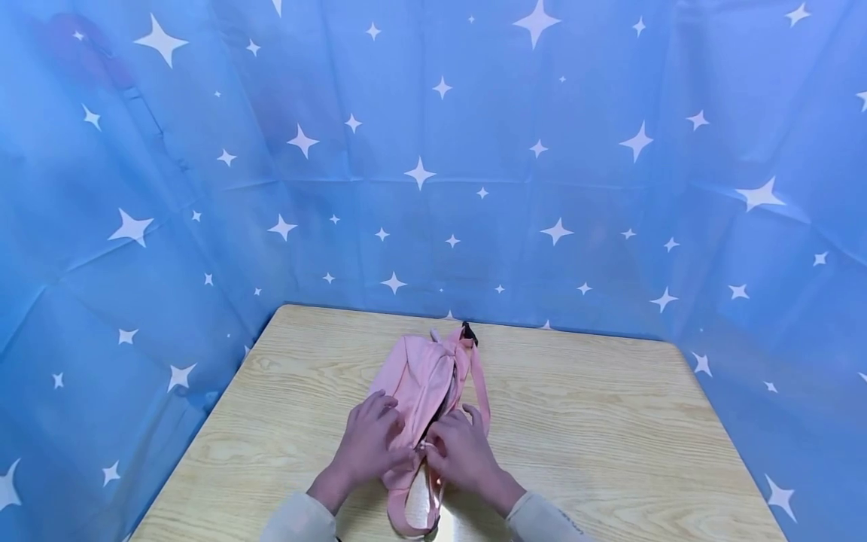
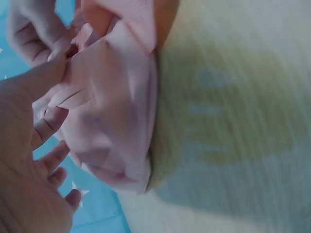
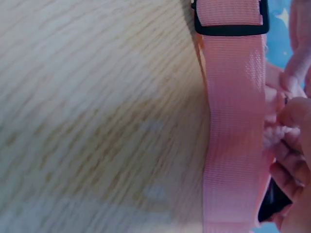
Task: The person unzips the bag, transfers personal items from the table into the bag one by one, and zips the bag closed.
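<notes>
A pink bag point(image 1: 423, 376) lies on the table, its dark zipper opening point(image 1: 443, 399) running lengthwise. My left hand point(image 1: 369, 440) rests on the bag's left side, thumb reaching toward the zipper. In the left wrist view, the left hand's fingers point(image 2: 51, 124) are spread, and the index fingertip touches the pink cloth. At the near end of the opening, my right hand point(image 1: 463, 448) pinches a small whitish zipper pull point(image 1: 425, 444), with its thumb and fingers close to the left thumb. The right wrist view shows the right hand point(image 3: 294, 160) partly behind the pink strap point(image 3: 235, 121).
Pale wood-grain table point(image 1: 609, 421) extends on both sides of the bag. A strap loop point(image 1: 403, 519) hangs toward the near edge, and a black buckle point(image 1: 469, 333) lies at the far end. Blue star-patterned cloth point(image 1: 474, 150) stands behind the table and at its sides.
</notes>
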{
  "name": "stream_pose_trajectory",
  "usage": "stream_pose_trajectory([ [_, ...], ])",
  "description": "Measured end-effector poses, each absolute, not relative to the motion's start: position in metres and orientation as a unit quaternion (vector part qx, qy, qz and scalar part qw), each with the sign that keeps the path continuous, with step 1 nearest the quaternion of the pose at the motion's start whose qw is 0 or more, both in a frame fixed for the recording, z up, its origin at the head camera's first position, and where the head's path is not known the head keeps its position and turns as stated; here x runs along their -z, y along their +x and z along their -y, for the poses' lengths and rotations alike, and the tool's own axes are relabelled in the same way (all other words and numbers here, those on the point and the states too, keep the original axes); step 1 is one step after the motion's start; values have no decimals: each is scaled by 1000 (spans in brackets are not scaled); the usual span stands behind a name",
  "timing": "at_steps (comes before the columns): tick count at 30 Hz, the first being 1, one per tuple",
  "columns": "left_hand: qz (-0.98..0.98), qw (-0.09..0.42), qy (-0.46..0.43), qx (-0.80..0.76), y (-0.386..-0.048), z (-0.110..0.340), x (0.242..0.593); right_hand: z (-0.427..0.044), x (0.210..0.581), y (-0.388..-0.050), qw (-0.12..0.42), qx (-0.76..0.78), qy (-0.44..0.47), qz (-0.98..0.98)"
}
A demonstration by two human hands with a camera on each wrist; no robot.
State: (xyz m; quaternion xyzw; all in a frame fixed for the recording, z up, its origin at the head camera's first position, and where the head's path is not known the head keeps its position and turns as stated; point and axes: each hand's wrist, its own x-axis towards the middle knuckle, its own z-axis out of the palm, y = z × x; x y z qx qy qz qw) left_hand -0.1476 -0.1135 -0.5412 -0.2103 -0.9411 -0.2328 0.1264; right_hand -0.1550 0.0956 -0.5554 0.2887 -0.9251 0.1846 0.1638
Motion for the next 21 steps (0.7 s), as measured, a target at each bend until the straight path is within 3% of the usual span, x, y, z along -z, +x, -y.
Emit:
stream_pose_trajectory([
  [9, 932, 215, -198, 215, -146, 108, 551, -103, 545, -162, 203, -172, 294, 918],
  [21, 924, 247, -203, 209, -147, 101, 549, -106, 535, -172, 213, -163, 279, 922],
])
